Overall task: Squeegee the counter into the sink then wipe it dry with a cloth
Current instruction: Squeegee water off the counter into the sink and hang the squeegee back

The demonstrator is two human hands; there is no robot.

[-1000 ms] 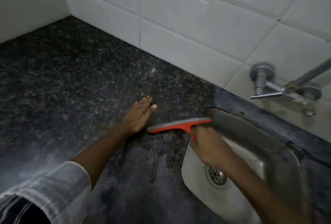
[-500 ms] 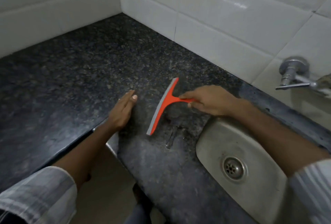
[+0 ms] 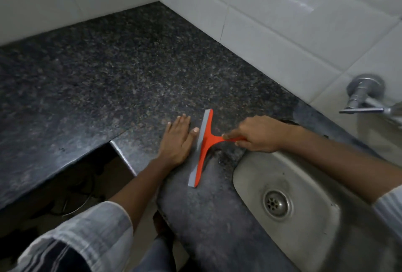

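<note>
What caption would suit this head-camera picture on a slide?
Right hand draws an orange squeegee across the dark granite counter toward the steel sink; left hand rests flat beside it.

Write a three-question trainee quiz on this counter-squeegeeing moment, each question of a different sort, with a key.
1. True or false: the right hand has a grip on the orange squeegee by its handle.
2. Where does the left hand rest? A) in the sink B) flat on the counter C) on the tap
3. Fill in: the wet patch on the counter lies between the squeegee blade and the ____.

Key: 1 true; 2 B; 3 sink.
</note>
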